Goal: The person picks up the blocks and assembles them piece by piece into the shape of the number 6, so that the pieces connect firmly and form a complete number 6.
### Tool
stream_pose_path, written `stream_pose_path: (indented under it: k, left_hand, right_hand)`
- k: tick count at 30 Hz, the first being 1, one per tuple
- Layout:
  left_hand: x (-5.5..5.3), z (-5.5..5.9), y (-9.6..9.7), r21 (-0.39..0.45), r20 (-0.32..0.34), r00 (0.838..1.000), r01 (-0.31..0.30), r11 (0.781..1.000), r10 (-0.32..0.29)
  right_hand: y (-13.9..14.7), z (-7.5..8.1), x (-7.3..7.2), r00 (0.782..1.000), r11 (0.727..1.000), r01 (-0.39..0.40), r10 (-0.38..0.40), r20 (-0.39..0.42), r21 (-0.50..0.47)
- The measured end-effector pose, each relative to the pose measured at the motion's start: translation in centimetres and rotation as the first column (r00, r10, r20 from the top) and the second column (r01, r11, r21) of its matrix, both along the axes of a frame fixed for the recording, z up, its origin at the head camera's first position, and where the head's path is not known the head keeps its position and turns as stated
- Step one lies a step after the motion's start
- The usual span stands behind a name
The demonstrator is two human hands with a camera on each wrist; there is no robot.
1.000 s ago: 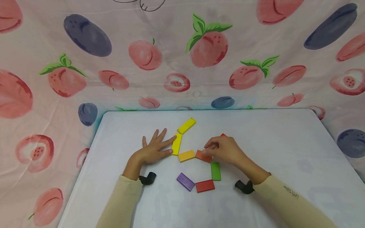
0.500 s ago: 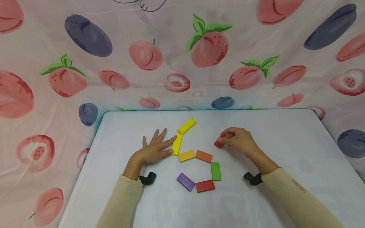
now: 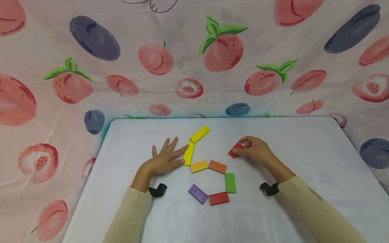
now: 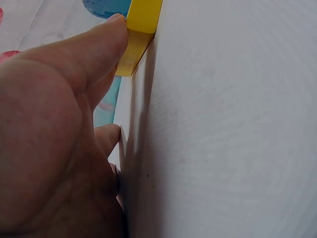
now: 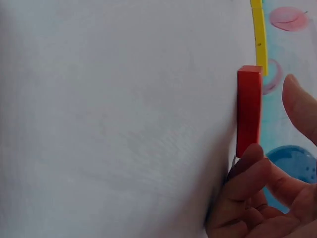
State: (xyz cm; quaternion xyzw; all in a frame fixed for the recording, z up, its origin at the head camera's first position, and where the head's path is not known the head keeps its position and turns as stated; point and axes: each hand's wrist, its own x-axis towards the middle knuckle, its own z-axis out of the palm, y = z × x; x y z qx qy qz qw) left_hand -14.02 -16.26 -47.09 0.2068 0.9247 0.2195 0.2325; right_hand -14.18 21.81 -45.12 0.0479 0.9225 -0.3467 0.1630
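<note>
My left hand (image 3: 164,158) lies spread on the white table. Its index fingertip and thumb tip touch the left side of a yellow block (image 3: 188,154), which also shows in the left wrist view (image 4: 143,17). Another yellow block (image 3: 199,134) slants away from its far end. On the right, my right hand (image 3: 255,148) is at a red block (image 3: 235,150) that lies flat on the table. In the right wrist view, curled fingers (image 5: 247,171) touch one end of this red block (image 5: 249,111), while the thumb is held away from it.
From the yellow block, a curved row runs through an amber block (image 3: 199,166), an orange block (image 3: 217,166), a green block (image 3: 230,183), a second red block (image 3: 218,198) and a purple block (image 3: 198,194). A fruit-patterned cloth (image 3: 209,84) hangs behind the white table (image 3: 288,145).
My right hand has moved from the orange block up and right to the red block. More of the red block shows now than half a second ago. My left hand stays in place.
</note>
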Motion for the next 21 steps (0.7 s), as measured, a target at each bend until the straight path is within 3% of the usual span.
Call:
stream_pose_path:
  k: [8,21]
  left_hand:
    - [0.02,0.11,-0.02,-0.002,-0.005,1.000,0.003,1.000,-0.003]
    - [0.00,0.10,-0.08,0.005,-0.004,1.000,0.005,1.000,-0.005]
  right_hand:
    - [-0.64,-0.01,-0.37,0.996,0.998,-0.056,0.057,0.068,-0.015]
    - [-0.75,-0.71,-0.20,0.995,0.993,-0.104,0.104,-0.006,0.053]
